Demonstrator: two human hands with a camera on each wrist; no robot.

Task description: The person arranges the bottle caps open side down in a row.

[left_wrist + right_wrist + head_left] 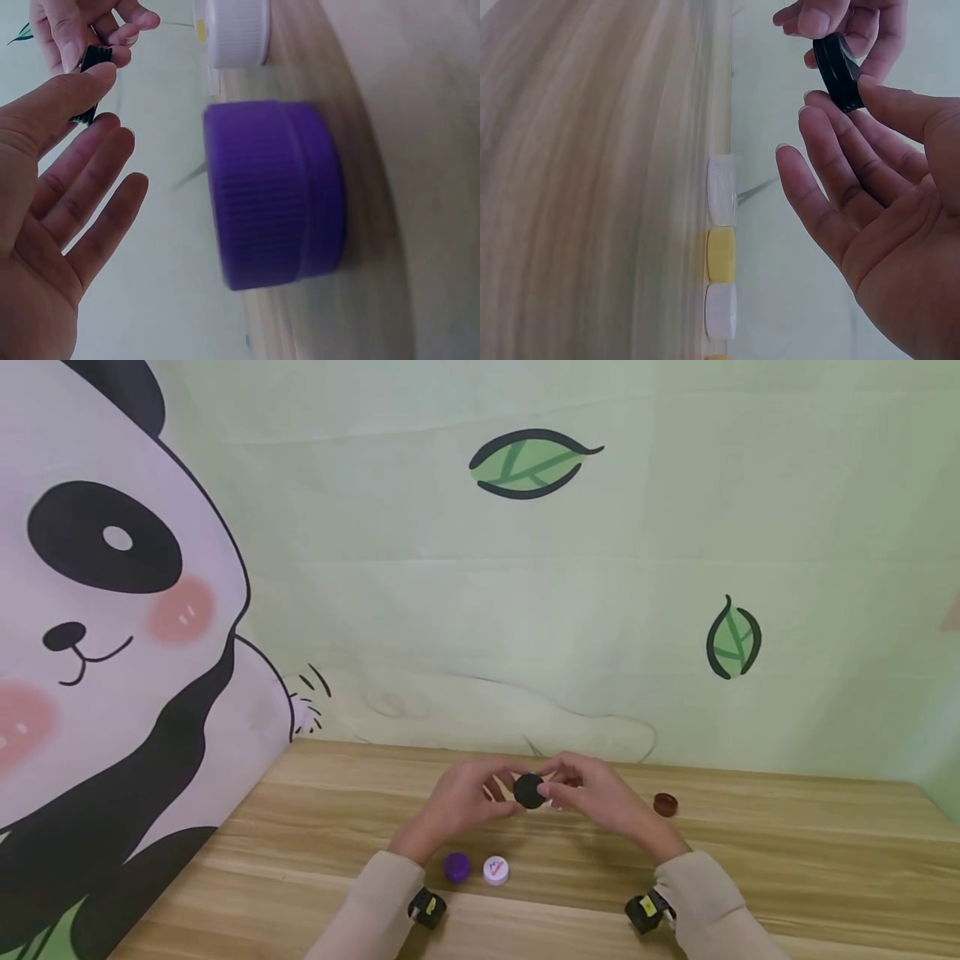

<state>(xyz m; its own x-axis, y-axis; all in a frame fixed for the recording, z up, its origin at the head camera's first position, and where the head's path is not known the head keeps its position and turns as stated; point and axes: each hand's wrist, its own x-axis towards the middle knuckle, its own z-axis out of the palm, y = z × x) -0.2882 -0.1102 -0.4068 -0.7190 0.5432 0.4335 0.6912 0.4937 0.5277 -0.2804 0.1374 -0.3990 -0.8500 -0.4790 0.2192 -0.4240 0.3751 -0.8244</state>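
A black bottle cap (528,792) is held up between both hands above the table, its round flat face toward the head camera. My left hand (465,795) pinches its left edge between thumb and fingers; in the left wrist view the other fingers spread loosely below the cap (91,60). From the other side my right hand (596,792) grips it, the thumb overlapping the face. The right wrist view shows the cap (835,73) edge-on between the two thumbs. Nearer to me lie a purple cap (457,867) and a white cap with coloured print (496,870).
A dark red cap (665,804) lies right of the right hand. In the right wrist view, white and yellow caps (721,255) stand in a row on the wooden table (592,180). A printed backdrop (420,610) with a panda and leaves rises behind the table.
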